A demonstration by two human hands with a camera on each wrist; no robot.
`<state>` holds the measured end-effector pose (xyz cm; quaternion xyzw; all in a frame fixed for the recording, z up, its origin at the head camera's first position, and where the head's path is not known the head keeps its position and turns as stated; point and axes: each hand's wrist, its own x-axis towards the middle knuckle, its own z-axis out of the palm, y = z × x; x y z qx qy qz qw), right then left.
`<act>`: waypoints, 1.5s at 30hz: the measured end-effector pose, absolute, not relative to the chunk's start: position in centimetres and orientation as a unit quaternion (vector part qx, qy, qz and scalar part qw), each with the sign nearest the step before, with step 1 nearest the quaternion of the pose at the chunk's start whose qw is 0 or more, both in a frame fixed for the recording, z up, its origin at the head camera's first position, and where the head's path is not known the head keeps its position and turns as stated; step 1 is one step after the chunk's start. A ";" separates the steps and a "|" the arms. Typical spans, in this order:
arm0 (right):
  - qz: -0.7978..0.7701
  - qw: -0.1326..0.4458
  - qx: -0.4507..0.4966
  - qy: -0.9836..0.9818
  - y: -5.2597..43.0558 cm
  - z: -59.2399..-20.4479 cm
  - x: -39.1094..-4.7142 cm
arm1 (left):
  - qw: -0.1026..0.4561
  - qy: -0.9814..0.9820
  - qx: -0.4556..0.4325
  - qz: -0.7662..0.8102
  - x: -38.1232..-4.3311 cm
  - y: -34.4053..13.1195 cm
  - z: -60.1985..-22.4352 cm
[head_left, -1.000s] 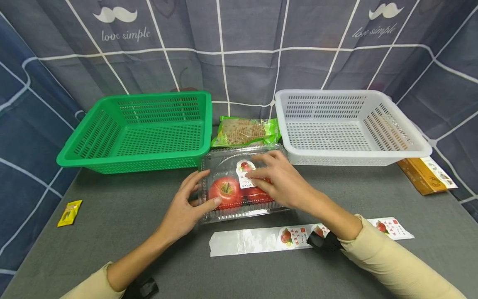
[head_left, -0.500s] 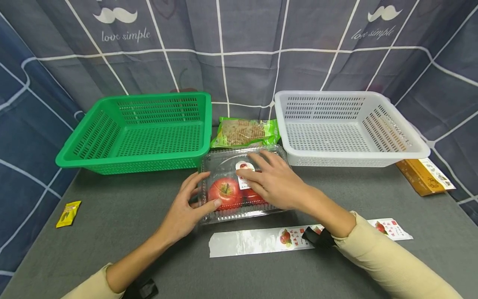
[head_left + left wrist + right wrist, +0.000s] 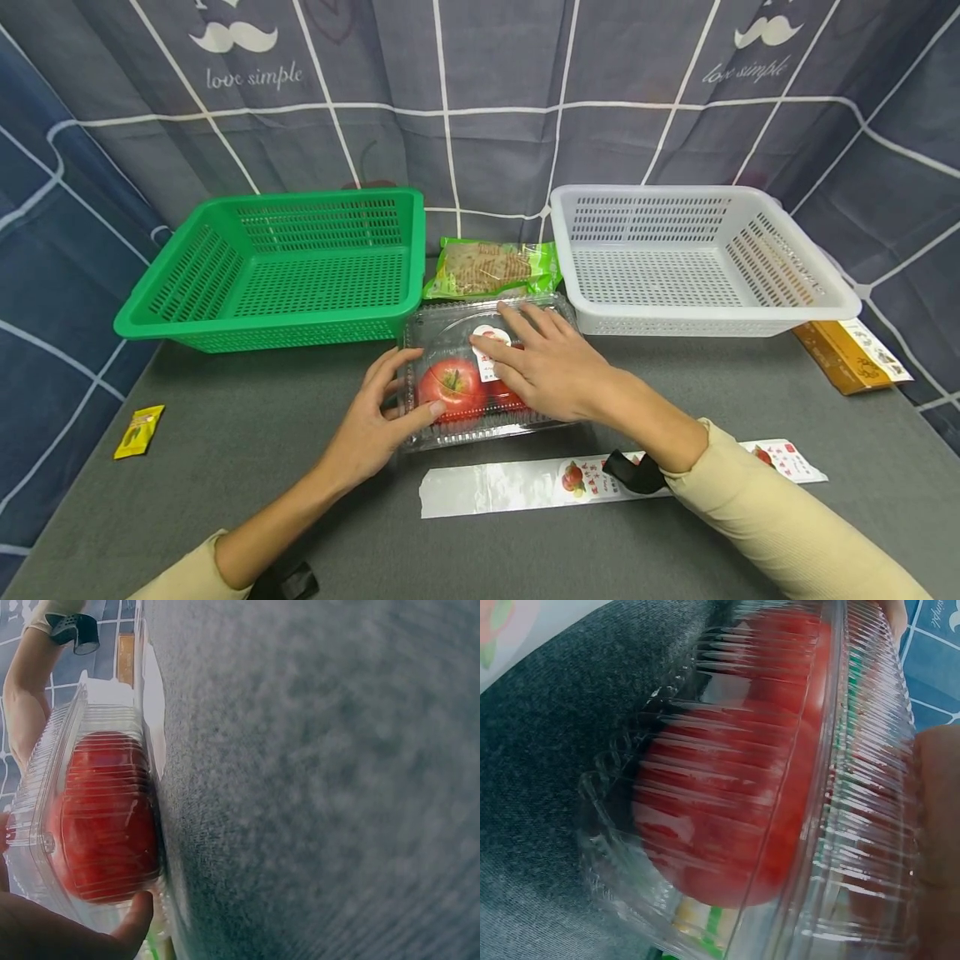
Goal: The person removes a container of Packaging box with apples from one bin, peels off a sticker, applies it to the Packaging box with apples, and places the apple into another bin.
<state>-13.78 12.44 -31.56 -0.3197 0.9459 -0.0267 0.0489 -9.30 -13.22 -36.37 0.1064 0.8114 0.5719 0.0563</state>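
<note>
A closed clear plastic clamshell box [image 3: 450, 325] lies on the grey table at the centre of the head view. Inside it sit red apples [image 3: 450, 387], one partly covered by a hand. My left hand [image 3: 375, 421] grips the box's left side, thumb at the front and fingers along the edge. On the lid is a white sticker [image 3: 486, 369] with a fruit picture. My right hand [image 3: 551, 367] lies flat over the lid and the sticker, fingers spread and fairly straight. The right wrist view shows the box's side and a red apple [image 3: 720, 802] through ridged plastic.
A strip of fruit labels [image 3: 510, 487] lies in front of the box, partly under the right wrist. Behind stand a green basket [image 3: 277, 325], a green snack packet [image 3: 491, 268] and a white basket [image 3: 712, 315]. A yellow sachet [image 3: 138, 431] and a brown box [image 3: 847, 358] lie at the sides.
My right hand has gone from bent fingertips at the sticker to lying flatter across it, slightly leftward. The left hand keeps its hold on the box.
</note>
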 end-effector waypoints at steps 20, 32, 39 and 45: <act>-0.044 0.049 -0.308 0.949 12.3 -32.0 -13.9 | 0.072 0.808 0.098 0.576 -9.6 -13.3 -36.2; -0.064 -0.002 -0.318 0.946 12.4 -32.5 -13.9 | 0.072 0.804 0.097 0.583 -9.5 -13.4 -36.2; -0.142 -0.082 -0.313 0.935 12.7 -33.0 -13.8 | 0.069 0.802 0.097 0.585 -9.5 -13.3 -36.2; -0.176 -0.095 -0.299 0.933 12.9 -33.3 -13.9 | 0.064 0.798 0.104 0.590 -9.5 -13.3 -36.3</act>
